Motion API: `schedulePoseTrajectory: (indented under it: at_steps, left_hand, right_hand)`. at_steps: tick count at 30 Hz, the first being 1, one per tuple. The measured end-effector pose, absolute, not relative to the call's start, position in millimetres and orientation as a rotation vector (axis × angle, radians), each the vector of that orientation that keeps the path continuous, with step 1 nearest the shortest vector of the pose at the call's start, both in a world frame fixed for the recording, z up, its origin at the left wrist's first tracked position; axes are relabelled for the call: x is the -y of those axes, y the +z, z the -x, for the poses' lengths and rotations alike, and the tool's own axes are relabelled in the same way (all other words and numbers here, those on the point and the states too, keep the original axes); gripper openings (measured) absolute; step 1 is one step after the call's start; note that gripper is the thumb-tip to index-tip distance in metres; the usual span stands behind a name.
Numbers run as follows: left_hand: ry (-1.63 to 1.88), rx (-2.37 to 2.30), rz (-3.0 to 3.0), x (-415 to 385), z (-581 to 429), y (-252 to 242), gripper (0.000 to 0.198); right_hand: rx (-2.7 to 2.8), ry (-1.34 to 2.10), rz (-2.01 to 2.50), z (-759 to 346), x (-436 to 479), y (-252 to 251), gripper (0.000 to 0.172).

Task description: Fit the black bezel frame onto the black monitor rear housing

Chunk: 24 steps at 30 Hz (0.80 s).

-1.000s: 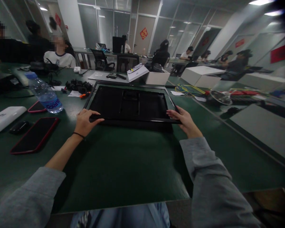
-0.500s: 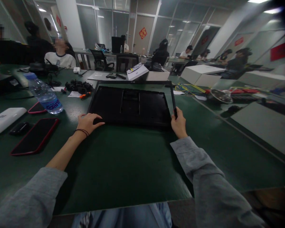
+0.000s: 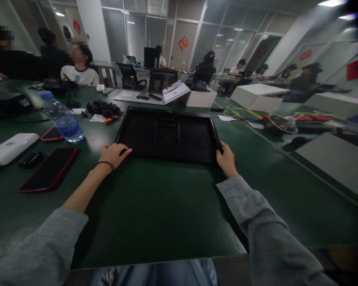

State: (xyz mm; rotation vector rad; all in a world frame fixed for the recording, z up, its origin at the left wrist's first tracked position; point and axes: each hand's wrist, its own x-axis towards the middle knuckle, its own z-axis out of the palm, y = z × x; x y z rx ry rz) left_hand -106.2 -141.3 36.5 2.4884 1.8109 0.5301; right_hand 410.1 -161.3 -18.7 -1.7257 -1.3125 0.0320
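Far left: white device lying flat, small dark case just beside it. Next, large phone with red edging, screen up, near the left forearm; smaller phone beyond, partly behind the water bottle. Bottle upright, blue cap; tallest thing close to the left hand. Behind it, tangle of black cables, orange piece at its near side.

Left hand: fingers bent over the near left corner of the black frame; cannot tell whether they pinch. Frame lies around the rim of the black shell, both on the green table, mid-view, between the hands. Beyond the far edge, white box crowds the space behind, white lid tilted against it.

Right hand: closed on the frame's right side, near corner. Further right, yellow-green wires, then shiny metal bowl, tipped. Pale panel at far right, well apart from the hand.
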Motion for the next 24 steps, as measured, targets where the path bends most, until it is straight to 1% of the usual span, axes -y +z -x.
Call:
schedulePoseTrajectory:
  at_steps: [4,7,9,11,12,13,15,16,19,24]
  left_hand:
    - [0.477,-1.768,-2.632,148.3,99.3,39.2,0.049]
    - [0.482,-1.753,-2.666,151.8,99.3,39.6,0.047]
    - [0.585,-1.789,-2.644,151.5,101.8,39.0,0.041]
    - [0.769,-1.900,-2.553,148.2,105.8,36.8,0.035]
    - [0.849,-1.975,-2.474,145.5,108.2,35.1,0.038]
    - [0.897,-2.051,-2.376,142.4,110.8,33.0,0.045]
    - [0.877,-2.145,-2.182,136.0,115.9,28.7,0.059]
    - [0.828,-2.152,-2.117,133.2,118.1,26.9,0.059]
    - [0.726,-2.106,-2.056,128.7,121.7,24.1,0.051]
    - [0.824,-2.102,-2.033,131.1,118.1,25.1,0.050]
  right_hand:
    - [1.337,0.056,1.675,-420.0,149.6,-20.4,0.055]
    - [1.342,0.042,1.678,-422.5,146.1,-19.4,0.055]
    - [1.341,0.039,1.691,-422.0,146.4,-18.4,0.056]
    - [1.346,0.039,1.698,-421.0,147.6,-17.3,0.056]
    - [1.350,0.035,1.699,-420.5,148.3,-16.8,0.056]
    - [1.356,0.028,1.697,-420.1,149.0,-16.4,0.055]
    - [1.367,0.010,1.689,-419.5,150.5,-15.4,0.055]
    - [1.373,-0.001,1.686,-419.3,151.1,-14.9,0.055]
    - [1.385,-0.035,1.677,-418.9,153.1,-12.9,0.054]
    - [1.394,-0.065,1.648,-420.5,156.0,-9.3,0.053]
